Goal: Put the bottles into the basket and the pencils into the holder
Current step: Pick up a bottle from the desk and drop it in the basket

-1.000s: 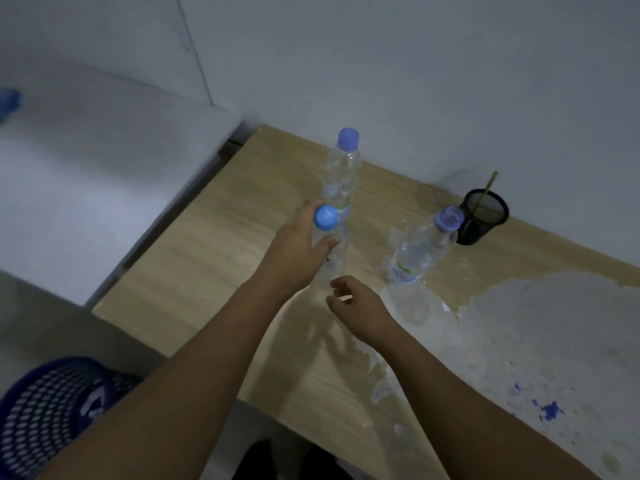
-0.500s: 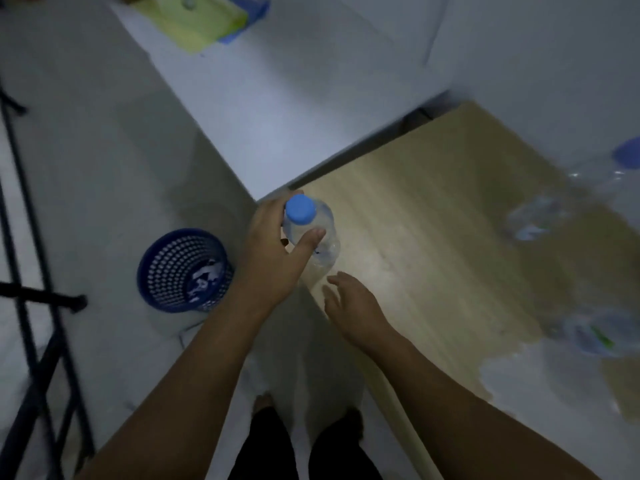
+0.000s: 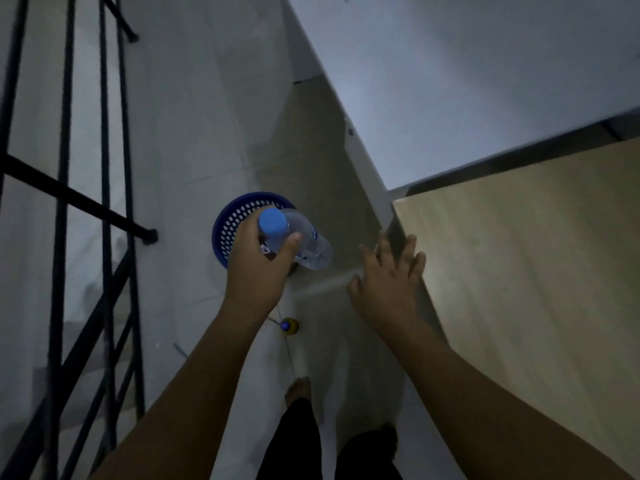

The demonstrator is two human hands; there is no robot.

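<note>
My left hand point(image 3: 258, 268) grips a clear plastic bottle point(image 3: 304, 242) with a blue cap, holding it near the neck, right over the round blue perforated basket point(image 3: 230, 220) that stands on the floor. Hand and bottle cover much of the basket. My right hand point(image 3: 389, 282) rests with spread fingers against the near corner of the wooden table point(image 3: 536, 254) and holds nothing. The other bottles and the pencil holder are out of view.
A black metal frame point(image 3: 62, 202) stands on the left of the pale floor. A white surface point(image 3: 467, 81) lies beyond the table. A small yellow and blue object point(image 3: 289, 326) lies on the floor near my feet point(image 3: 298, 389).
My view has swung left and down from the table to the floor. My left hand carried the bottle off the table edge to above the basket. My right hand moved to the table corner.
</note>
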